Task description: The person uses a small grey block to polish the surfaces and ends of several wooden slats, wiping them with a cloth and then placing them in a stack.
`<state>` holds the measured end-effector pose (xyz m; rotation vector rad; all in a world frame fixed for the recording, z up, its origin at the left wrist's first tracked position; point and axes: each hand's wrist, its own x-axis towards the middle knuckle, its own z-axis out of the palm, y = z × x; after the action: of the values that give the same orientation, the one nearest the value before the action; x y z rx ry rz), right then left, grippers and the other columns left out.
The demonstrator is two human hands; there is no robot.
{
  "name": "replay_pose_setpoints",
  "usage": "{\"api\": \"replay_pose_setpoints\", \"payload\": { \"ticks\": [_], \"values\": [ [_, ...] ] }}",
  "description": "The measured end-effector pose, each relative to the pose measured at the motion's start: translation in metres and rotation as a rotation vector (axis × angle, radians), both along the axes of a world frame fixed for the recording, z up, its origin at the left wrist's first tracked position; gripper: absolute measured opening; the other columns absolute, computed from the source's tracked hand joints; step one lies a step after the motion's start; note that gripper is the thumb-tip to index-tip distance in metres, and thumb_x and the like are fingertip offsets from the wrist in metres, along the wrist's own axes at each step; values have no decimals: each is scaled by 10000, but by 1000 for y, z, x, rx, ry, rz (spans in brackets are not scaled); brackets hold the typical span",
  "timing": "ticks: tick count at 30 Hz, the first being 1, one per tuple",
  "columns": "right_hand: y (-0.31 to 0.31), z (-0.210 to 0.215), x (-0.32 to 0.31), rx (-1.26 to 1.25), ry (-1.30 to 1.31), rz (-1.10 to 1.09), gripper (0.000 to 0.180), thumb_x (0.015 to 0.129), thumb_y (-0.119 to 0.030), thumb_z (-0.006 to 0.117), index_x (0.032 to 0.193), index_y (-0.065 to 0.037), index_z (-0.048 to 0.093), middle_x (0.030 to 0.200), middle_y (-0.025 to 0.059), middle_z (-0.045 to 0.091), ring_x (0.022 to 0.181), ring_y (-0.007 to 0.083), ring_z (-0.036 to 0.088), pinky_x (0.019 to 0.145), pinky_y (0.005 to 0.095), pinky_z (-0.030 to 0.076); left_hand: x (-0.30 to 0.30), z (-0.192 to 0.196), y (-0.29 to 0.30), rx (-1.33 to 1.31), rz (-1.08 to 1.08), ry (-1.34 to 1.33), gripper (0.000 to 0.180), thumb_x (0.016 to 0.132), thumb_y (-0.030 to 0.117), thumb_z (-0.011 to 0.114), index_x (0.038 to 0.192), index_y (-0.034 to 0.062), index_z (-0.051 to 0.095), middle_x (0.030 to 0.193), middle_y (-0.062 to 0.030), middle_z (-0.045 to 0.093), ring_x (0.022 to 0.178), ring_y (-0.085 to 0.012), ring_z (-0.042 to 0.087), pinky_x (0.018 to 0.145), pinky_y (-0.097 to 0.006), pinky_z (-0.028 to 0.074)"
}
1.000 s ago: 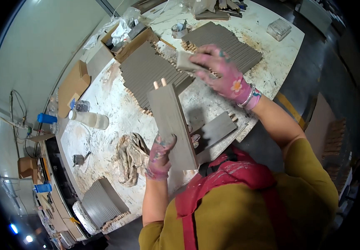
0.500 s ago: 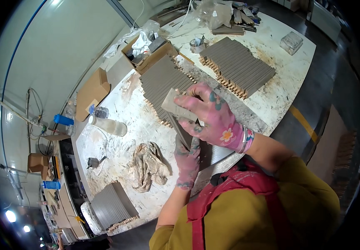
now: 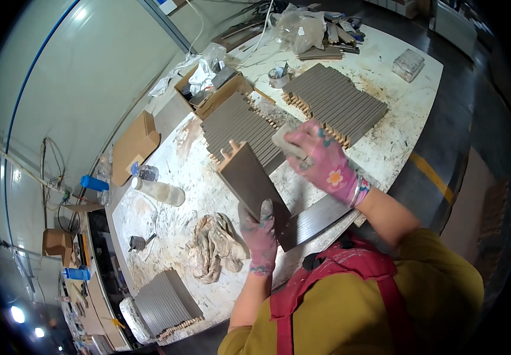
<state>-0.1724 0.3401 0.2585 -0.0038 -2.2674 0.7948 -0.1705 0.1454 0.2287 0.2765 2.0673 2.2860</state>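
Note:
My left hand (image 3: 259, 234), in a stained pink glove, grips the lower part of a grey-brown board (image 3: 252, 180). Its broad face is turned up, and pale wooden dowels (image 3: 230, 149) stick out of its far end. My right hand (image 3: 321, 158), in a pink flowered glove, is closed around a pale grey block (image 3: 286, 139), perhaps a sanding sponge. The block is to the right of the board and apart from it. Beneath the board's near end lies a smooth metallic-looking strip (image 3: 320, 218) along the table edge.
Rows of similar doweled boards lie beyond my hands, one stack (image 3: 237, 127) left and another (image 3: 338, 94) right. A third stack (image 3: 164, 299) sits near left. A crumpled rag (image 3: 214, 248), a whitish bottle (image 3: 159, 192), an open carton (image 3: 223, 94) and a tape roll (image 3: 279, 77) are on the white table (image 3: 172, 234).
My right hand has moved the block to the right, away from the board. My left hand has tilted the board so its broad face and doweled end now show.

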Motion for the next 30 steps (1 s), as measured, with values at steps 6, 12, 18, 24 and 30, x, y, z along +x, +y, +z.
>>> {"api": "replay_pose_setpoints", "payload": {
  "ticks": [6,12,18,24,30],
  "values": [
    [-5,46,9,-224,89,284,379,859,-172,690,1222,-93,615,1197,141,580,1064,270,627,902,339,516,-16,-39,-27,-277,-348,290,348,972,79,554,1307,1,499,1181,-96,609,1042,-183,608,901,-299,492],
    [7,53,-3,-6,-149,454,326,899,-194,654,1208,-95,620,1259,150,575,1038,319,634,885,385,513,-8,0,-11,176,-438,-379,406,913,86,615,1299,30,504,1108,-75,630,963,-148,618,829,-292,508],
    [31,41,8,99,-161,487,272,905,-198,627,1151,-82,616,1206,121,585,1016,337,620,889,407,507,-8,2,-24,95,-336,-460,392,889,97,658,1256,25,543,1113,-75,640,920,-153,621,771,-287,522],
    [51,24,28,-111,-234,399,373,943,-330,603,1174,-38,630,1186,134,617,1104,260,616,951,373,495,-56,-14,-51,700,-526,-517,597,983,299,533,1433,-46,346,1380,-191,527,1205,-323,565,1004,-461,496],
    [8,10,38,-32,-103,456,358,894,-312,677,1174,-94,637,1206,125,615,1124,285,593,980,413,489,-71,-17,-33,1060,-551,-630,587,988,331,530,1410,-45,371,1343,-215,535,1238,-372,535,1018,-489,487]
  ]
}}
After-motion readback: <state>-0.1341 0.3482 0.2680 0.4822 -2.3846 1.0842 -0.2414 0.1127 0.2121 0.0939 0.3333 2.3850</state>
